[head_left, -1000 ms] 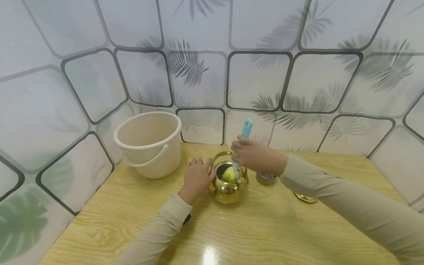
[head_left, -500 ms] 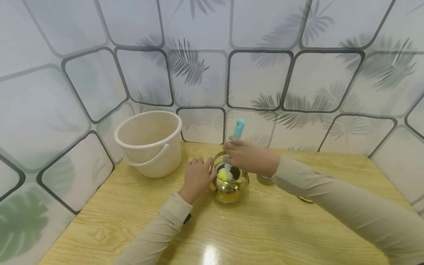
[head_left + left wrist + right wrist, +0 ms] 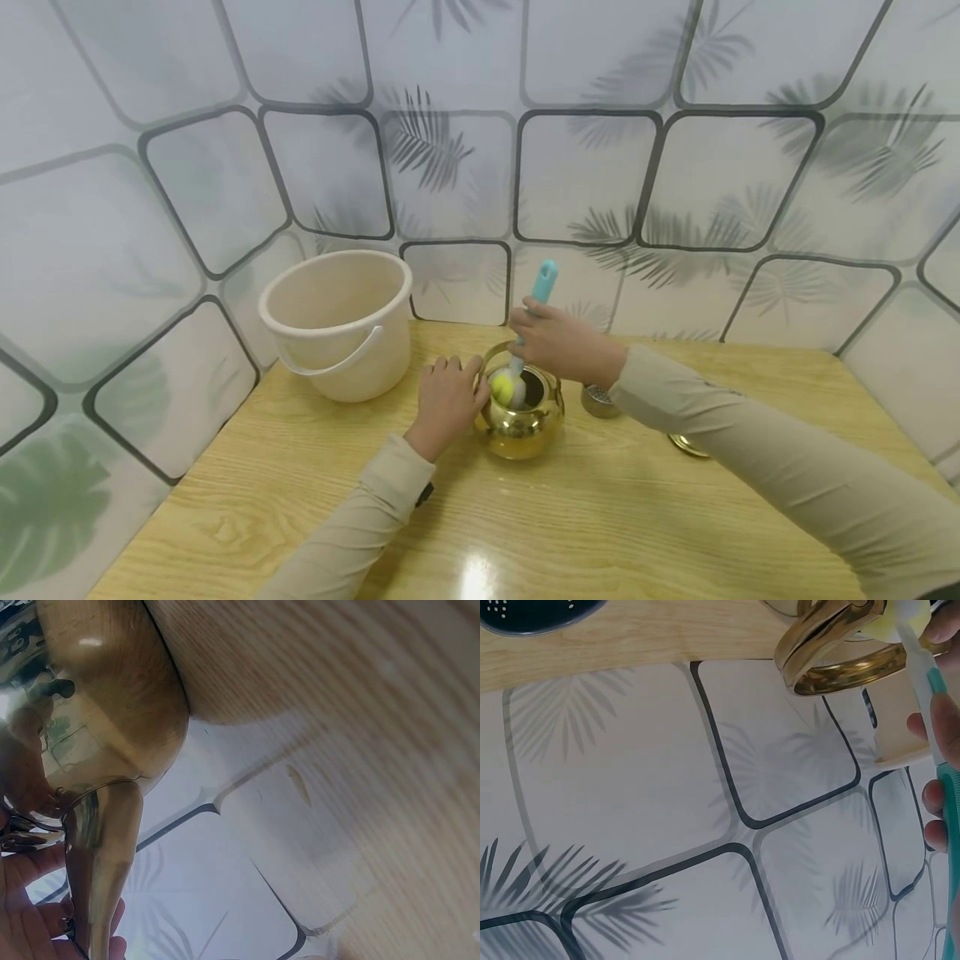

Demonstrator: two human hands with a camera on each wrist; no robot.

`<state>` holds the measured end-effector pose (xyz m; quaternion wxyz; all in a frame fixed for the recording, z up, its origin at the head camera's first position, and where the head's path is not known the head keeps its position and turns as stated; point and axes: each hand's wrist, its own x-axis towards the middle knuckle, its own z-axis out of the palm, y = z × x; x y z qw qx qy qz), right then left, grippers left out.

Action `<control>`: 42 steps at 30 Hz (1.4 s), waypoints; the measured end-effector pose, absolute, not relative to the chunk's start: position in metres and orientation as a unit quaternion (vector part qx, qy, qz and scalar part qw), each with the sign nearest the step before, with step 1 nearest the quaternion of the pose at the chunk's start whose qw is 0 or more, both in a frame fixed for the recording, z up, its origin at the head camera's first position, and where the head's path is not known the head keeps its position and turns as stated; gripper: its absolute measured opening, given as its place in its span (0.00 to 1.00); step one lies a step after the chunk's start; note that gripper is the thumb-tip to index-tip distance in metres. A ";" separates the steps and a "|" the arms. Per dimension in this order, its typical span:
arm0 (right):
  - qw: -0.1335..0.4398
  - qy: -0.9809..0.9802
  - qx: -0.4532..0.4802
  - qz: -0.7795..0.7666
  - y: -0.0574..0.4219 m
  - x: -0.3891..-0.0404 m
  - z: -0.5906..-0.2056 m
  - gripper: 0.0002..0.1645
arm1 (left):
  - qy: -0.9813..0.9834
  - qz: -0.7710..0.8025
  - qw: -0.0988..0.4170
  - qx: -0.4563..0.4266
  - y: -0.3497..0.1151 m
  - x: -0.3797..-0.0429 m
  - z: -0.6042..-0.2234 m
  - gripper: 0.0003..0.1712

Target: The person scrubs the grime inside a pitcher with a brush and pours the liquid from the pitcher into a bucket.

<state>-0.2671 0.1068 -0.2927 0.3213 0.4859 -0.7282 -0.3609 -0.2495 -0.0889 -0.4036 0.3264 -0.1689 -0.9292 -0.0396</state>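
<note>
A shiny gold kettle (image 3: 517, 442) stands lidless on the wooden table, its hoop handle (image 3: 855, 671) raised. My left hand (image 3: 446, 408) holds it on the left side; in the left wrist view, fingers show on both sides of the spout (image 3: 103, 847). My right hand (image 3: 566, 343) grips the blue handle of a cleaning brush (image 3: 545, 282) from above. That brush slants down into the kettle's mouth, and its yellow-and-white sponge head (image 3: 504, 390) sits against the left of the opening. The lower part of the head is hidden inside.
To the left, by the wall, is a cream bucket (image 3: 352, 358) with its bail hanging in front. A perforated metal strainer (image 3: 598, 403) lies right of the kettle, partly behind the right wrist. Beyond it, a gold lid (image 3: 684, 446) is half covered by the sleeve.
My right hand has shifted left with the brush, and the sponge head has moved from the middle to the left of the kettle's opening. The left hand and kettle stay put.
</note>
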 end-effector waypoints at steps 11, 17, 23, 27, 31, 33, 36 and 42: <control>0.335 -0.726 0.481 -0.359 0.117 -0.264 -0.295 0.11 | -0.936 -0.039 0.311 -0.161 -0.088 -0.249 -0.405 0.10; 0.330 -0.725 0.476 -0.373 0.120 -0.256 -0.292 0.13 | -0.938 -0.041 0.307 -0.156 -0.087 -0.249 -0.406 0.11; 0.307 -0.729 0.477 -0.384 0.122 -0.247 -0.288 0.16 | -0.935 -0.041 0.316 -0.154 -0.087 -0.249 -0.406 0.10; 0.310 -0.731 0.481 -0.371 0.122 -0.246 -0.288 0.16 | -0.935 -0.041 0.318 -0.154 -0.087 -0.250 -0.407 0.10; 0.313 -0.727 0.496 -0.358 0.118 -0.245 -0.286 0.15 | -0.936 -0.035 0.315 -0.154 -0.086 -0.251 -0.407 0.10; 0.318 -0.721 0.499 -0.361 0.115 -0.245 -0.285 0.15 | -0.936 -0.034 0.316 -0.154 -0.086 -0.251 -0.406 0.10; 0.324 -0.716 0.493 -0.374 0.112 -0.248 -0.285 0.15 | -0.934 -0.037 0.318 -0.156 -0.085 -0.252 -0.404 0.10; 0.321 -0.722 0.487 -0.373 0.106 -0.257 -0.288 0.16 | -0.932 -0.040 0.322 -0.160 -0.084 -0.252 -0.403 0.10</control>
